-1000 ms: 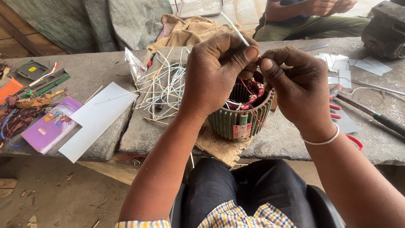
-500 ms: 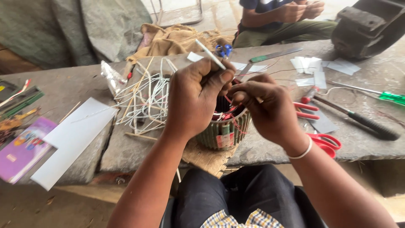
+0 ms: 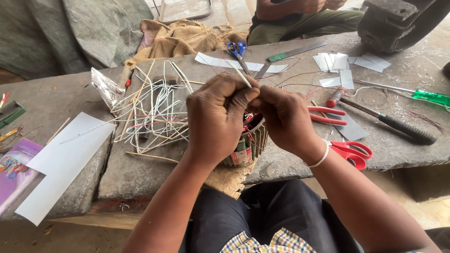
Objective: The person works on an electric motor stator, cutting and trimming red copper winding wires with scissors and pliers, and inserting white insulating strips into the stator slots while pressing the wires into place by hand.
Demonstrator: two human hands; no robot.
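Left hand (image 3: 220,117) & right hand (image 3: 286,119) pinch a white strip (image 3: 240,75) over the motor stator (image 3: 246,147); strip may slip, snagging red wires (image 3: 248,119).

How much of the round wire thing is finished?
Some red wire already sits in the round ribbed core. Right now the left hand and right hand pinch a thin white strip over it. Many white strips still lie loose on the bench, so plenty seems left.
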